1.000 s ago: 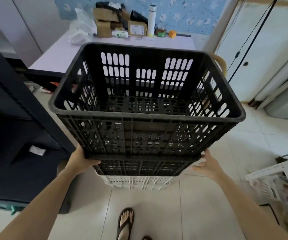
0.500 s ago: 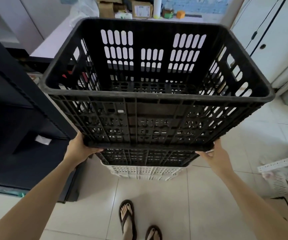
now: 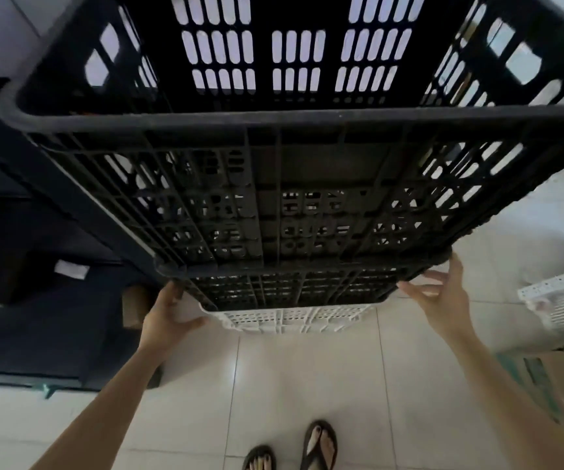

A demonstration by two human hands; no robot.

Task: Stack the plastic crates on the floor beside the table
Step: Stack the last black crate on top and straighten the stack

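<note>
A large black slatted crate (image 3: pixel 307 184) fills the upper view and sits nested on a second black crate (image 3: pixel 290 290), of which only a low band shows. Under both lies a white crate (image 3: pixel 290 318) on the tiled floor. My left hand (image 3: pixel 167 315) is at the stack's near left corner, fingers up against the lower black crate and thumb stretched along the white rim. At the near right corner, my right hand (image 3: pixel 441 296) has spread, straight fingers touching the top crate's base edge.
Dark shelving (image 3: pixel 19 300) stands close on the left of the stack. Another white crate (image 3: pixel 558 300) and a cardboard box (image 3: pixel 551 378) sit at the right. My sandalled feet (image 3: pixel 317 442) stand on the pale tiles just behind the stack.
The top black crate has come down onto the stack and looms closer. My hands have loosened from under its base; the right fingers have spread.
</note>
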